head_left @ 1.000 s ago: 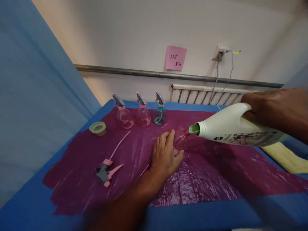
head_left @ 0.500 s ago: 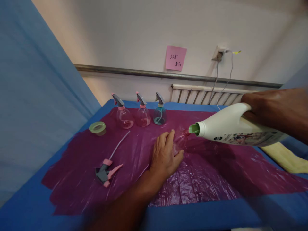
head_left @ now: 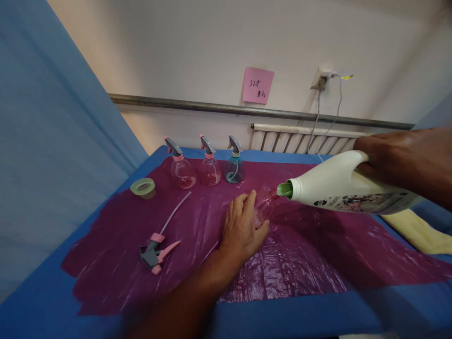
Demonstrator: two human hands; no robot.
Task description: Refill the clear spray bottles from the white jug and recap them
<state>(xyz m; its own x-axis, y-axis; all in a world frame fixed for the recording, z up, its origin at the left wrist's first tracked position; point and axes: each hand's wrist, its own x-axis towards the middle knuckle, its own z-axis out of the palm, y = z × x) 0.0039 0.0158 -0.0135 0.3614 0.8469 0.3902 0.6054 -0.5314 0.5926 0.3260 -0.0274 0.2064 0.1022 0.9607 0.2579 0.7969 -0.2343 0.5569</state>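
My left hand (head_left: 243,223) is wrapped around a clear pinkish spray bottle (head_left: 264,205) that has no sprayer head and leans to the right. From the right, my right hand (head_left: 384,150) grips the handle of a large pale jug (head_left: 339,186), tipped almost flat. The jug's green spout (head_left: 284,189) meets the open neck of the bottle; whether liquid is flowing I cannot tell. To the left of my left arm lies a grey and pink sprayer head (head_left: 153,254) with its thin tube (head_left: 175,212).
Two pink-collared spray bottles (head_left: 182,174) (head_left: 211,172) and a blue one (head_left: 234,169) stand at the back. A pale green cup (head_left: 143,188) sits left. Purple plastic sheeting (head_left: 116,249) covers the blue table (head_left: 282,315). A yellow cloth (head_left: 420,230) lies right, a radiator (head_left: 282,139) behind.
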